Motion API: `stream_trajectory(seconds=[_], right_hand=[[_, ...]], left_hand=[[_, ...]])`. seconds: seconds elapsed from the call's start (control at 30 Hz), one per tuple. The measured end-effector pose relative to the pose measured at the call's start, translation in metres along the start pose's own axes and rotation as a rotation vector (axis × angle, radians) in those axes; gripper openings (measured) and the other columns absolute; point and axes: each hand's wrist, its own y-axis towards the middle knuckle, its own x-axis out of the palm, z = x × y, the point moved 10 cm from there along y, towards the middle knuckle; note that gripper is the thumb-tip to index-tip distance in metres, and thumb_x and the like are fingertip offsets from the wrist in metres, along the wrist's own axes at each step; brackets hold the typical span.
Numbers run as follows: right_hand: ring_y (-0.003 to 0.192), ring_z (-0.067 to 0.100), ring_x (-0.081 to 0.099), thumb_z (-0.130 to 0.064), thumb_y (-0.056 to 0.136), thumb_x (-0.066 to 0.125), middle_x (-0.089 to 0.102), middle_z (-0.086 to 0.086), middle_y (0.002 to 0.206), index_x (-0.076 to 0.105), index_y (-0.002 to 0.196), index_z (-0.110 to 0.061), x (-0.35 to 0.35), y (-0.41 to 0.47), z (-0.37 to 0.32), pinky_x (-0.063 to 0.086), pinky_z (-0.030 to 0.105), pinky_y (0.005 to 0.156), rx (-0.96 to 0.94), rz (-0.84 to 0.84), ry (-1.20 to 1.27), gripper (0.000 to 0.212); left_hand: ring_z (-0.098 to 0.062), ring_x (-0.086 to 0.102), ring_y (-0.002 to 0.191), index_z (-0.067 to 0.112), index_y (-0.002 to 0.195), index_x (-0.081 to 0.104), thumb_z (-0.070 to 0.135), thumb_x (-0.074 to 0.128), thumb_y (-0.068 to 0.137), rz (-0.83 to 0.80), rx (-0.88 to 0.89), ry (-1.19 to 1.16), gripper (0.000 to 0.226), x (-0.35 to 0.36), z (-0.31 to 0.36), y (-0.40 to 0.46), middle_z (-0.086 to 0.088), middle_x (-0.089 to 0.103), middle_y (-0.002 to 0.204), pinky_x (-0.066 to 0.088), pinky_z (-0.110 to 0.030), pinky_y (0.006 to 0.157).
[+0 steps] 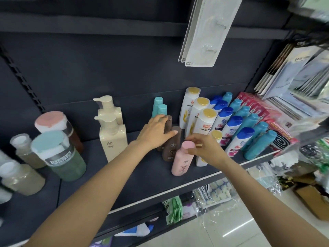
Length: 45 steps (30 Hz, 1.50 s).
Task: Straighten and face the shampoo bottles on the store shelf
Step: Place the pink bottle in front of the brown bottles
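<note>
Near the shelf's front edge, a pink bottle is gripped by the right hand; brown bottles are touched by the flat left hand.

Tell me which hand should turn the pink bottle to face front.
Right. The right hand already pinches the pink bottle at its cap, while the left hand lies farther back across the brown bottles.

Matt dark metal shelf; smooth plastic pink bottle, glossy white Pantene bottles.
</note>
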Motion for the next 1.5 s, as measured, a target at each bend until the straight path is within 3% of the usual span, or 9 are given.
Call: stream_trajectory(seconds=[0.5,0.63,0.7,0.83,0.93,1.03,1.17,1.33,1.5], right_hand=[[0.076,-0.005,0.056,-0.013,0.080,0.074,0.063,-0.017,0.086,0.066,0.093,-0.022,-0.041,-0.015,-0.020,0.044,0.006,0.069,-0.086,0.082,0.159,0.017],[0.078,0.003,0.059,-0.013,0.083,0.070,0.067,-0.007,0.092,0.068,0.095,-0.022,-0.060,-0.020,-0.027,0.051,0.017,0.070,-0.097,0.126,0.229,0.015],[0.082,0.011,0.061,-0.011,0.085,0.066,0.067,-0.002,0.096,0.068,0.097,-0.021,-0.074,-0.024,-0.027,0.054,0.027,0.070,-0.078,0.157,0.312,0.015],[0.083,0.008,0.063,-0.013,0.089,0.063,0.067,0.001,0.097,0.069,0.103,-0.014,-0.099,-0.031,-0.025,0.051,0.017,0.062,-0.066,0.230,0.569,0.016],[0.080,0.008,0.066,-0.014,0.090,0.061,0.068,0.007,0.099,0.067,0.110,-0.005,-0.107,-0.032,-0.016,0.051,0.014,0.061,-0.039,0.267,0.792,0.023],[0.091,0.018,0.065,-0.015,0.091,0.059,0.066,0.013,0.108,0.064,0.112,-0.003,-0.105,-0.029,-0.008,0.055,0.018,0.066,0.018,0.272,1.034,0.024],[0.092,0.016,0.065,-0.010,0.093,0.055,0.067,0.010,0.105,0.060,0.117,0.002,-0.093,-0.026,-0.017,0.056,0.020,0.070,0.014,0.208,1.241,0.027],[0.113,0.016,0.059,-0.007,0.096,0.050,0.061,0.006,0.122,0.054,0.129,-0.003,-0.076,-0.021,-0.020,0.053,0.025,0.090,0.041,0.112,1.325,0.034],[0.103,0.016,0.062,-0.008,0.096,0.049,0.064,0.009,0.113,0.063,0.110,-0.006,-0.054,-0.020,-0.017,0.056,0.025,0.080,0.145,0.019,1.377,0.020]], left_hand=[[-0.023,0.028,0.139,0.016,0.147,0.027,0.042,0.052,0.092,0.039,-0.145,-0.043,0.065,0.007,0.005,-0.002,-0.002,0.026,0.154,0.030,-0.044,0.112],[-0.022,0.025,0.141,0.015,0.146,0.029,0.041,0.052,0.093,0.023,-0.187,-0.058,0.064,0.007,0.003,-0.004,-0.003,0.024,0.155,0.027,-0.043,0.114],[-0.022,0.029,0.139,0.012,0.143,0.035,0.037,0.051,0.095,0.071,-0.179,-0.115,0.057,-0.003,0.008,-0.007,-0.004,0.029,0.152,0.026,-0.037,0.114],[-0.020,0.049,0.121,0.013,0.126,0.057,0.029,0.051,0.096,0.210,-0.103,-0.208,0.035,-0.034,0.028,-0.024,-0.006,0.052,0.131,0.033,-0.025,0.099],[-0.020,0.062,0.102,0.016,0.108,0.066,0.036,0.051,0.095,0.212,-0.215,-0.344,0.028,-0.044,0.018,-0.042,-0.002,0.067,0.107,0.045,-0.029,0.087],[-0.024,0.069,0.076,0.011,0.102,0.065,0.052,0.040,0.095,0.062,-0.491,-0.595,0.049,-0.031,-0.002,-0.066,-0.006,0.070,0.082,0.055,-0.029,0.069],[-0.027,0.072,0.073,0.006,0.110,0.056,0.054,0.044,0.093,-0.121,-0.682,-1.237,0.052,-0.013,0.012,-0.094,-0.025,0.070,0.088,0.058,-0.028,0.058],[-0.026,0.071,0.083,0.007,0.114,0.058,0.031,0.060,0.091,0.231,-0.549,-1.371,0.033,-0.049,0.012,-0.105,-0.020,0.066,0.099,0.060,-0.027,0.071],[-0.020,0.064,0.104,0.013,0.120,0.060,0.006,0.058,0.091,0.451,-0.279,-1.092,0.031,-0.092,0.034,-0.126,-0.012,0.063,0.116,0.057,-0.024,0.078]])
